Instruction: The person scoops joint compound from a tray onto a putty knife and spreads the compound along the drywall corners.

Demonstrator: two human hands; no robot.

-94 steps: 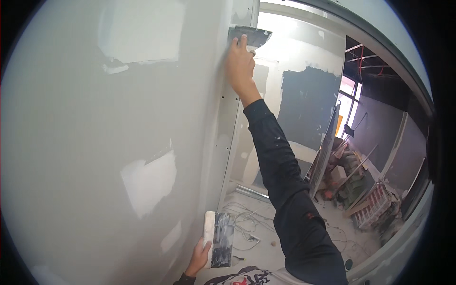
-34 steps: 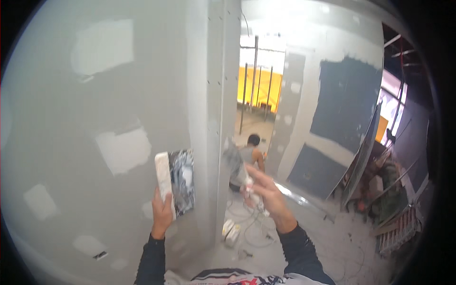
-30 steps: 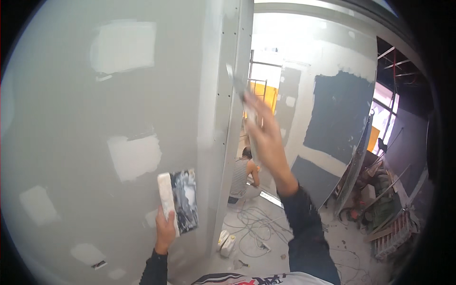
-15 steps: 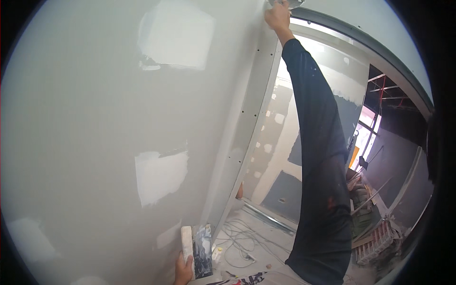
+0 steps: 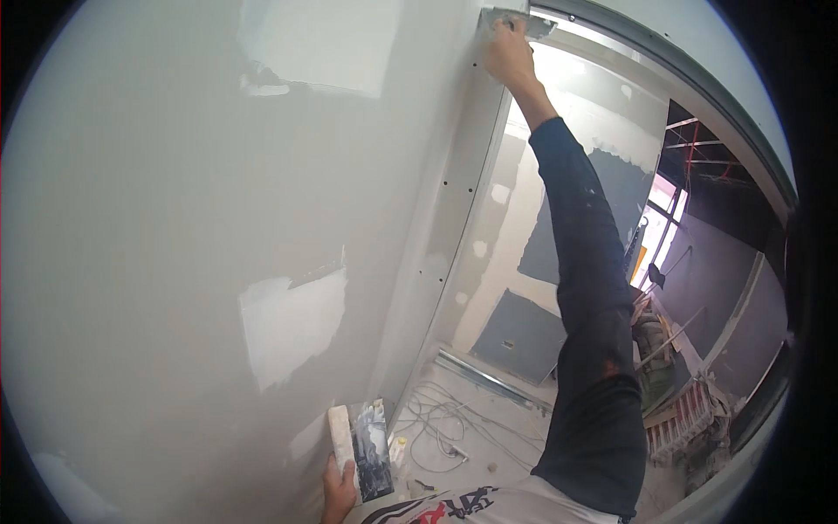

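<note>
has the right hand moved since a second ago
Yes, upward: the right hand is now much closer to the doorway's overhead frame than it was then.

Scraper (image 5: 539, 28) half hidden by right hand (image 5: 510, 59)

grey cables (image 5: 429, 414) looped on the floor (image 5: 478, 474), bright window (image 5: 655, 232) beyond

Scraper blade (image 5: 540, 29) smeared metal; wall (image 5: 166, 218) smooth, matt; sleeve (image 5: 587, 236) cloth.
</note>
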